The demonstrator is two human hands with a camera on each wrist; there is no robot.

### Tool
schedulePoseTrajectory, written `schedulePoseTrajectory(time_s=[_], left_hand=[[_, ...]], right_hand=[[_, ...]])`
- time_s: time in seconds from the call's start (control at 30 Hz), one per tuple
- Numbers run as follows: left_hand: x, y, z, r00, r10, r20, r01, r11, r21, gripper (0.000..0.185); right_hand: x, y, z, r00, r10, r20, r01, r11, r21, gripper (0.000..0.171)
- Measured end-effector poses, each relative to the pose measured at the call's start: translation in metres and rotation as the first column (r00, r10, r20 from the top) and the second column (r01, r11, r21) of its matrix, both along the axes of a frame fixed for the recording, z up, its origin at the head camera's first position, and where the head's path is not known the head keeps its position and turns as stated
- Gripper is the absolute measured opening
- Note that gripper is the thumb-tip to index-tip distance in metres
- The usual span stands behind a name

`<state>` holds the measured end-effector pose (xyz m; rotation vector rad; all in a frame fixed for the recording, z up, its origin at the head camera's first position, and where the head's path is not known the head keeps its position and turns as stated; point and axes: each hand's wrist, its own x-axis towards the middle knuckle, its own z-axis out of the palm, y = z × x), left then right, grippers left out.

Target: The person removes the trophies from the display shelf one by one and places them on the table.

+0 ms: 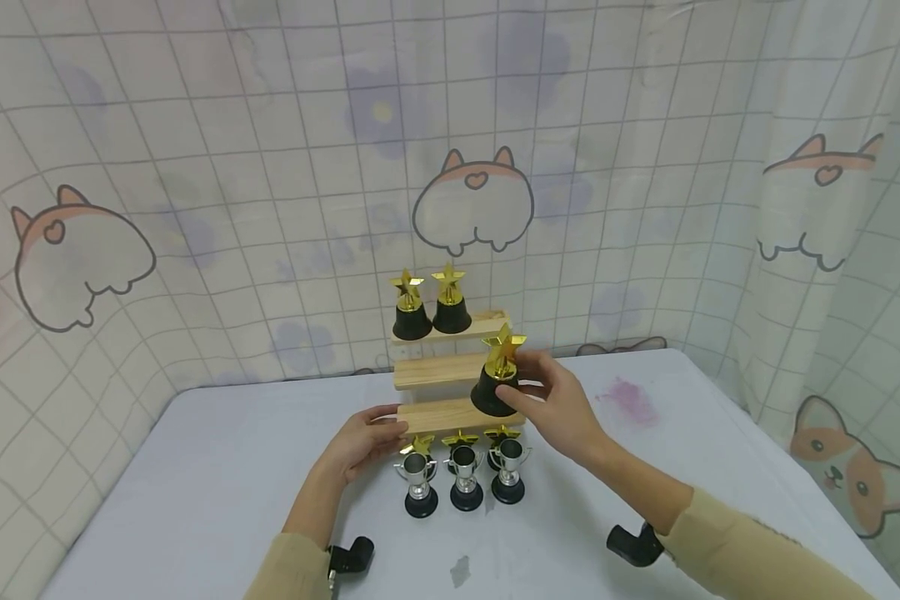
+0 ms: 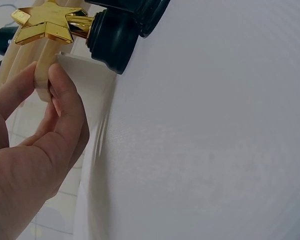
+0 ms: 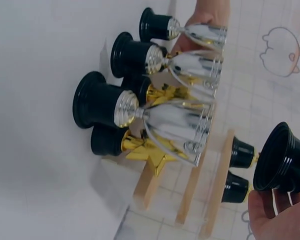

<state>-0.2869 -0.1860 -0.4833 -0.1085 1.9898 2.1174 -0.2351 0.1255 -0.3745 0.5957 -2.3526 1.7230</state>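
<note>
My right hand (image 1: 558,408) holds a gold star trophy (image 1: 492,392) by its black base, raised in front of the stepped wooden rack. In the right wrist view, the underside of that base (image 3: 280,160) faces the camera. My left hand (image 1: 363,442) pinches the left end of the rack's lowest step (image 1: 450,417); the left wrist view shows thumb and fingers on the step's end (image 2: 42,80). Two star trophies, one at left (image 1: 411,321) and one beside it (image 1: 451,312), stand on the top step.
On the table before the rack stand three silver cup trophies (image 1: 466,496), with three gold star trophies (image 1: 459,440) partly hidden behind them. White sheeting (image 1: 232,467) covers the table. A patterned curtain (image 1: 307,208) hangs behind. Black devices (image 1: 352,554) are on both wrists.
</note>
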Motion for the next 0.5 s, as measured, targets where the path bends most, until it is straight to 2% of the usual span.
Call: schedulePoseTrajectory(time_s=[0.27, 0.5], left_hand=[[-0.001, 0.000, -0.001, 1.000, -0.001, 0.012, 0.001, 1.000, -0.001, 0.058], [-0.001, 0.000, 0.000, 1.000, 0.004, 0.010, -0.004, 1.000, -0.012, 0.059]], right_hand=[[0.019, -0.008, -0.005, 0.997, 0.071, 0.014, -0.071, 0.997, -0.024, 0.045], [0.031, -0.015, -0.008, 0.994, 0.110, 0.010, -0.110, 0.994, -0.001, 0.044]])
